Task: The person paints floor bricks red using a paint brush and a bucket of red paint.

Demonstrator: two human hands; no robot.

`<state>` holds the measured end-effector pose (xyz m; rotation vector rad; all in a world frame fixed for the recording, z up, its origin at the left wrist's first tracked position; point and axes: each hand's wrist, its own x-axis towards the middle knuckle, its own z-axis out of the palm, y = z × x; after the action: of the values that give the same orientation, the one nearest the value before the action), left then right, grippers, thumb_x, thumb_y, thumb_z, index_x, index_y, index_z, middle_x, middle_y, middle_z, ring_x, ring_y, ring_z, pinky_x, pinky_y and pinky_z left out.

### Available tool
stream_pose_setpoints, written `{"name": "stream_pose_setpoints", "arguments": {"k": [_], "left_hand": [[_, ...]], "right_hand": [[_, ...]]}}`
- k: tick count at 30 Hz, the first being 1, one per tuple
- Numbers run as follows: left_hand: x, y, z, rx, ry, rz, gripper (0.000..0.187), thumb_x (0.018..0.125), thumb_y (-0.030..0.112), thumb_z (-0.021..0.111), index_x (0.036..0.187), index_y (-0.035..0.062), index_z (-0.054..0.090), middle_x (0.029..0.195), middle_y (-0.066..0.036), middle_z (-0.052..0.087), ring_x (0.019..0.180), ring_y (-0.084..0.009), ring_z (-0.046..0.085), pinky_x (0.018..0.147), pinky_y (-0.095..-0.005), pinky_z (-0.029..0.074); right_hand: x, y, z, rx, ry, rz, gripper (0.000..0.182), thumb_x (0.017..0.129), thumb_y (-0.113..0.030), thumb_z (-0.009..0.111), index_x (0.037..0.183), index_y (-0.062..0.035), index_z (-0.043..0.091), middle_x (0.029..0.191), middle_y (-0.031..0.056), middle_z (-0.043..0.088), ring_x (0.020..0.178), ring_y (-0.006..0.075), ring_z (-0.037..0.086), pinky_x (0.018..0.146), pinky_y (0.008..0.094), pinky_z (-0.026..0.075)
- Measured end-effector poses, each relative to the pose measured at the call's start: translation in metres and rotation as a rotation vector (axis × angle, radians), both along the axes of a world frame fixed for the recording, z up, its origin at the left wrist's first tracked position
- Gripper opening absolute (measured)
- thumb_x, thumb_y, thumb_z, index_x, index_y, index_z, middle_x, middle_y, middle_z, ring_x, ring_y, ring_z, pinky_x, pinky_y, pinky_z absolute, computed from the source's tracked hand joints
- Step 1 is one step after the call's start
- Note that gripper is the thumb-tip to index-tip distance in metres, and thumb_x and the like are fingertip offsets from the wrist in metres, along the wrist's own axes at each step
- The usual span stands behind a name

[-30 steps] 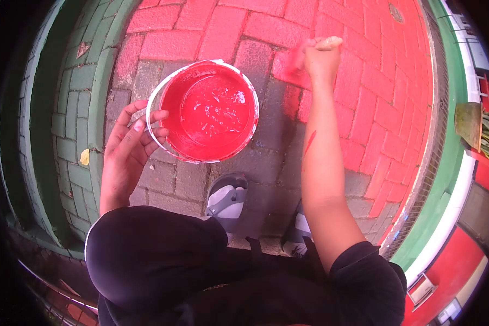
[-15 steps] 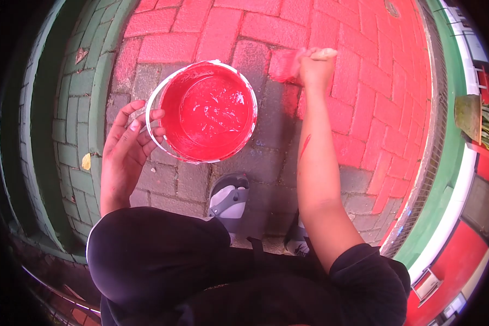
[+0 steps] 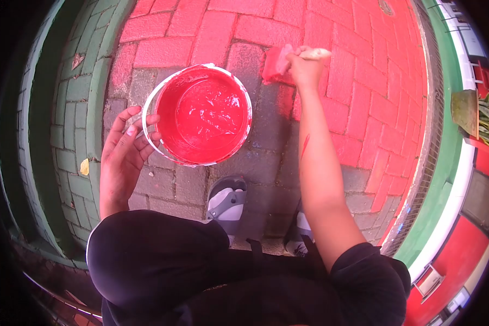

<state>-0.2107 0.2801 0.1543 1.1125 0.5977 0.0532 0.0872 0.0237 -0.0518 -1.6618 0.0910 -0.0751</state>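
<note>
My left hand [image 3: 123, 157] grips the rim and handle side of a white bucket [image 3: 249, 117], its fingertips curled over the edge. Glossy red paint [image 3: 209, 117] covers the bucket's inside and pools at the bottom. My right hand [image 3: 305, 69] is closed around the pale handle of a wide paintbrush [image 3: 277, 64]. The brush's red-coated bristles touch the paving, where painted bricks meet grey ones. A streak of red paint marks my right forearm.
Red-painted paving bricks [image 3: 358, 98] spread ahead and to the right; unpainted grey bricks [image 3: 185, 185] lie around my sandalled feet [image 3: 227, 204]. A green kerb [image 3: 100, 98] runs along the left. On the right are a drain grate [image 3: 418, 185] and a planter [image 3: 465, 117].
The paintbrush in my right hand has shifted slightly left, its bristles now angled more toward the grey bricks. The bucket appears slightly lower and further left in view, still held.
</note>
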Motion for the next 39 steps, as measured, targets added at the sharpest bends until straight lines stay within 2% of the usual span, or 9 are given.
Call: {"name": "stream_pose_setpoints", "arguments": {"k": [9, 16, 19, 22, 24, 29, 32, 34, 39], "left_hand": [[0.0, -0.003, -0.001, 0.006, 0.012, -0.006, 0.039, 0.099, 0.016, 0.047, 0.134, 0.0018, 0.038, 0.121, -0.017, 0.06, 0.099, -0.0204, 0.065, 0.09, -0.0327, 0.052], [0.006, -0.005, 0.002, 0.018, -0.004, 0.003, 0.038, 0.099, 0.015, 0.047, 0.133, 0.0017, 0.039, 0.121, -0.018, 0.061, 0.098, -0.0203, 0.066, 0.09, -0.0335, 0.052], [0.005, -0.003, 0.001, 0.014, -0.012, -0.011, 0.038, 0.099, 0.016, 0.047, 0.133, 0.0019, 0.039, 0.121, -0.017, 0.061, 0.098, -0.0199, 0.066, 0.09, -0.0333, 0.052], [0.004, -0.004, 0.003, 0.03, -0.006, -0.007, 0.038, 0.099, 0.016, 0.047, 0.134, 0.0018, 0.039, 0.121, -0.017, 0.061, 0.097, -0.0192, 0.066, 0.091, -0.0334, 0.052], [0.002, -0.007, 0.003, 0.039, -0.003, -0.021, 0.038, 0.099, 0.016, 0.047, 0.134, 0.0018, 0.039, 0.12, -0.017, 0.061, 0.096, -0.0189, 0.065, 0.09, -0.0332, 0.052], [0.007, -0.016, 0.008, 0.056, 0.0, -0.067, 0.039, 0.099, 0.016, 0.047, 0.135, 0.0013, 0.039, 0.118, -0.017, 0.062, 0.095, -0.018, 0.065, 0.089, -0.0325, 0.052], [0.008, -0.019, 0.012, 0.064, -0.022, -0.069, 0.04, 0.099, 0.016, 0.047, 0.135, 0.0006, 0.038, 0.118, -0.017, 0.062, 0.095, -0.0181, 0.065, 0.089, -0.0326, 0.052], [0.005, -0.019, 0.013, 0.063, -0.034, -0.068, 0.041, 0.099, 0.016, 0.048, 0.135, 0.0, 0.038, 0.118, -0.017, 0.062, 0.096, -0.0186, 0.065, 0.09, -0.0329, 0.052], [0.0, -0.021, 0.016, 0.09, -0.015, -0.064, 0.045, 0.098, 0.023, 0.053, 0.136, 0.0032, 0.039, 0.118, -0.013, 0.059, 0.099, -0.0163, 0.06, 0.094, -0.0327, 0.046]], "right_hand": [[-0.007, -0.024, 0.068, -0.914, 0.036, -0.329, 0.016, 0.079, -0.017, 0.054, 0.073, -0.0058, 0.064, 0.077, 0.0205, 0.066, 0.074, 0.0383, 0.066, 0.069, 0.0492, 0.05], [-0.017, 0.025, 0.027, -0.175, -0.086, 0.15, 0.015, 0.079, -0.013, 0.06, 0.069, -0.0029, 0.059, 0.065, 0.0112, 0.062, 0.061, 0.0237, 0.061, 0.06, 0.0414, 0.047], [0.001, -0.03, -0.001, -0.373, -0.017, 0.109, 0.017, 0.076, -0.001, 0.063, 0.064, -0.0066, 0.052, 0.063, -0.0004, 0.054, 0.058, 0.0129, 0.054, 0.057, 0.0309, 0.047], [0.018, -0.086, -0.005, -0.262, 0.191, -0.119, 0.018, 0.076, -0.001, 0.063, 0.064, -0.0052, 0.05, 0.061, 0.0013, 0.053, 0.058, 0.0137, 0.054, 0.057, 0.0327, 0.046], [0.005, -0.101, 0.029, -0.624, -0.114, -0.336, 0.022, 0.083, -0.018, 0.063, 0.069, -0.0018, 0.057, 0.067, 0.0122, 0.062, 0.064, 0.0253, 0.061, 0.06, 0.041, 0.048], [-0.038, -0.032, 0.02, -0.788, -0.274, -0.007, 0.027, 0.086, -0.027, 0.054, 0.076, -0.0041, 0.064, 0.079, 0.0192, 0.067, 0.071, 0.0353, 0.065, 0.065, 0.0482, 0.049], [-0.051, 0.002, 0.025, -0.635, -0.415, 0.246, 0.018, 0.084, -0.019, 0.059, 0.074, -0.0049, 0.064, 0.073, 0.0126, 0.068, 0.068, 0.0291, 0.066, 0.064, 0.0431, 0.05], [-0.047, 0.008, 0.033, -0.048, -0.018, 0.364, 0.009, 0.08, -0.007, 0.064, 0.072, -0.0049, 0.061, 0.071, 0.0047, 0.065, 0.068, 0.0192, 0.064, 0.06, 0.0365, 0.049], [0.011, -0.079, -0.008, -0.004, 0.265, -0.217, 0.014, 0.076, 0.0, 0.066, 0.07, -0.0037, 0.054, 0.067, 0.0024, 0.059, 0.062, 0.0147, 0.059, 0.056, 0.0346, 0.048]]}}
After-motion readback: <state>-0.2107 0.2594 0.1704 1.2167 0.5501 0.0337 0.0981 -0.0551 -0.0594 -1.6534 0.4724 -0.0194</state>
